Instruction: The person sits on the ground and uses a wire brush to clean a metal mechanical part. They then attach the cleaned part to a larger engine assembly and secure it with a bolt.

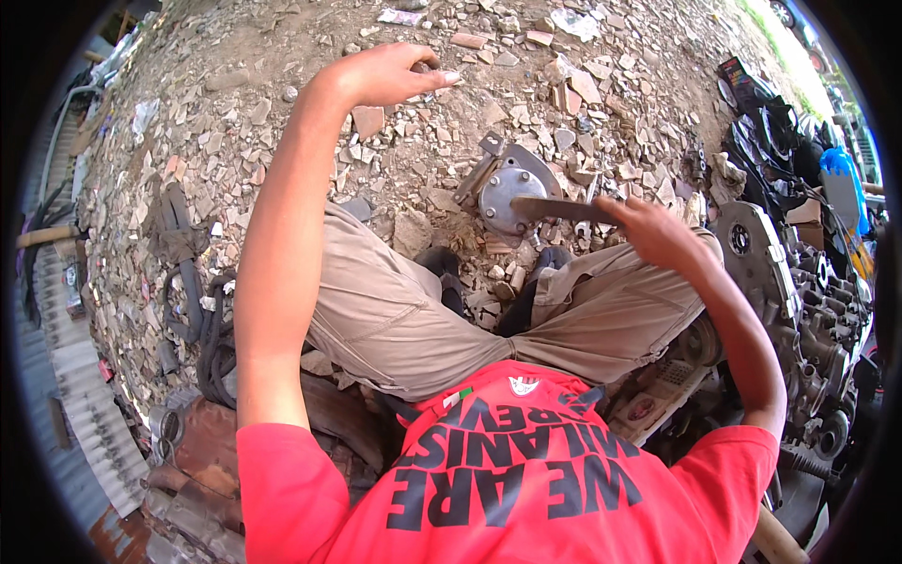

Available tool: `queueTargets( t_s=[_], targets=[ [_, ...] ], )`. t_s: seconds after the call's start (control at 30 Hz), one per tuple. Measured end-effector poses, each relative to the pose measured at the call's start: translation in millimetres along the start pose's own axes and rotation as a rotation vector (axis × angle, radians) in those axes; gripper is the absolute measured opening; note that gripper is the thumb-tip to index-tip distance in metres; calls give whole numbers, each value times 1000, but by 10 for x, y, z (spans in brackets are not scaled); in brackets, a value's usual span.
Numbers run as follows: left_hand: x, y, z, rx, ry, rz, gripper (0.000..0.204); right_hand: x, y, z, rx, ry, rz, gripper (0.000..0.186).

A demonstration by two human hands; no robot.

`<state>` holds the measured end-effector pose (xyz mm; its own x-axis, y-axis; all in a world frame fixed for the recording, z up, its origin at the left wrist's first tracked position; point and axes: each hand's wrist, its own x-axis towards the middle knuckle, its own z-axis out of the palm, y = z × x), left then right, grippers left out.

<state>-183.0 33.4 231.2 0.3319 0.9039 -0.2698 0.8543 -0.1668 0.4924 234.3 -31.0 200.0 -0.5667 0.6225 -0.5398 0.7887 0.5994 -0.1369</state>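
On the rubble in front of my feet lies a round grey metal housing (505,199) with bolts around its cover plate and a bracket behind it. My right hand (655,231) is wrapped round one end of a flat, dark blade-like metal bar (568,210). The bar's other end reaches over the middle of the cover; whether it touches is unclear. Stretched out to the far left, my left hand (390,75) is above the stony ground with its fingers curled. Something small and dark shows between its thumb and fingers, too hidden to name.
Broken tile and stones (573,85) cover the ground. At the right stands a greasy engine block (813,310), with black bags (766,132) and a blue plastic container (843,183) beyond. Black hoses (218,348) and a rusty metal part (202,437) lie at my left.
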Motion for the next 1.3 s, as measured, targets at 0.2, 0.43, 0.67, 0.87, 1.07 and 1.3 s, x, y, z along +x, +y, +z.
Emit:
queueTargets(
  t_s=[0.2, 0.43, 0.67, 0.87, 1.07, 1.3],
  targets=[
    [93, 26, 15, -28, 13, 27, 72, 353, -204, 514, 86, 81, -55, 61],
    [133, -73, 11, 2, -10, 20, 71, 266, 287, 47, 406, 233, -120, 57],
    [145, -90, -5, -27, -3, 14, 73, 268, -45, 262, -4, -3, 27, 63],
    [151, -25, -17, 10, -4, -3, 72, 654, 23, 379, 218, 370, -143, 56],
    [189, -256, 5, -91, -15, 19, 75, 398, 195, 173, 280, 472, -144, 53],
    [204, -135, -48, -42, -9, -17, 77, 411, -122, 449, 99, 145, 61, 53]
  ],
)
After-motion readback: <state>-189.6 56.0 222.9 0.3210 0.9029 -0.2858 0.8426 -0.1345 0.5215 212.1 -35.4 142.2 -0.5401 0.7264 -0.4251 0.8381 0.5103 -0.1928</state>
